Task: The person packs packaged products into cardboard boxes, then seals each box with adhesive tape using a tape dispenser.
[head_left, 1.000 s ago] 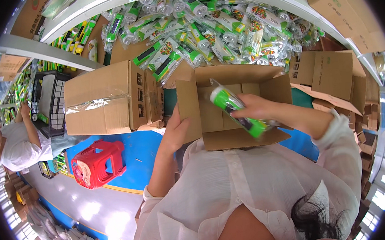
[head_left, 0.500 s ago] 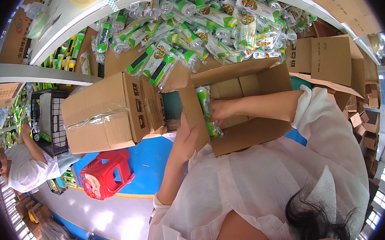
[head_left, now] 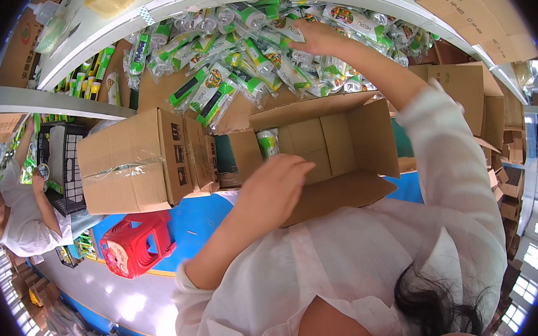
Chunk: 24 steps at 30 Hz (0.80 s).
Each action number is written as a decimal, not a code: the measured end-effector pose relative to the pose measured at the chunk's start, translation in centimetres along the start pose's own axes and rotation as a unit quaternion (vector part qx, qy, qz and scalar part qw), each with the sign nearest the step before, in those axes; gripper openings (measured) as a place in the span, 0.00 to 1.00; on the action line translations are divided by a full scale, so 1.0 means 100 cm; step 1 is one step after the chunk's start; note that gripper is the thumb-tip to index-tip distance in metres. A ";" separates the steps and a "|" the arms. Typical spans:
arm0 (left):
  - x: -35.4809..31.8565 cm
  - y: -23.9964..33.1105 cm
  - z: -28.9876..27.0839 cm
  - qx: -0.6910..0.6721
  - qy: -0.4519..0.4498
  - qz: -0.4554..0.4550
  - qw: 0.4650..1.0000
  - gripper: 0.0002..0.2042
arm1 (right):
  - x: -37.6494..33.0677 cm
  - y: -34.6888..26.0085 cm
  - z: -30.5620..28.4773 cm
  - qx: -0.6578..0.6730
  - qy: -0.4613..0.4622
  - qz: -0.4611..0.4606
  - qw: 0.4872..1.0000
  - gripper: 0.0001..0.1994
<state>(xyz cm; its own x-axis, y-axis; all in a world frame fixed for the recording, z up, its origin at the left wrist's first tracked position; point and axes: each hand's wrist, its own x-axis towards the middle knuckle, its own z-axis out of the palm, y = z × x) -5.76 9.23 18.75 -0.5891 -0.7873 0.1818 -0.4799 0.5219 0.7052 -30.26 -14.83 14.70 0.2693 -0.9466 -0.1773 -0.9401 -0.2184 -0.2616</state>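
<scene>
over a heap of clear-bagged green-and-white plastic tubes (head_left: 255, 63), the right hand (head_left: 319, 38) spreads thumb and fingers apart; whether it touches them i cannot tell. the left hand (head_left: 277, 189), fingers curled, grip unclear, hovers over an open brown cardboard carton (head_left: 371, 133), partly hiding one bagged green-and-white tube (head_left: 268, 144) at its left wall. a taped brown cardboard box (head_left: 124, 154) stands farther left.

From here I see an open carton (head_left: 371, 133) of plain brown, packets (head_left: 260, 61) of green, white and black, a red stool (head_left: 125, 245), a white shirt (head_left: 345, 269), a blue and grey floor (head_left: 197, 226).
</scene>
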 end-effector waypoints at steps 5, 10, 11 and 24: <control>0.012 -0.027 0.060 0.327 -0.377 -0.048 0.865 0.14 | 0.069 0.093 0.069 -0.068 -0.073 0.026 0.995 0.36; -0.003 -0.053 0.067 0.323 -0.363 -0.047 0.873 0.12 | 0.008 0.069 -0.023 0.013 0.040 0.033 0.999 0.29; -0.001 -0.056 0.067 0.293 -0.352 -0.041 0.888 0.11 | -0.022 0.061 -0.047 0.018 0.098 -0.001 0.995 0.26; -0.003 -0.065 0.072 0.313 -0.324 0.006 0.893 0.10 | -0.235 -0.015 -0.109 0.485 0.233 -0.119 0.834 0.28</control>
<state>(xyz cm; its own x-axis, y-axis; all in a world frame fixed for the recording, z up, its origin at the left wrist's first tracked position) -7.19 8.44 9.16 -0.7512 -0.5319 -0.3908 -0.6215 0.7694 0.1473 -37.46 5.18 29.56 0.1015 -0.9425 0.3183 -0.1995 -0.3327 -0.9217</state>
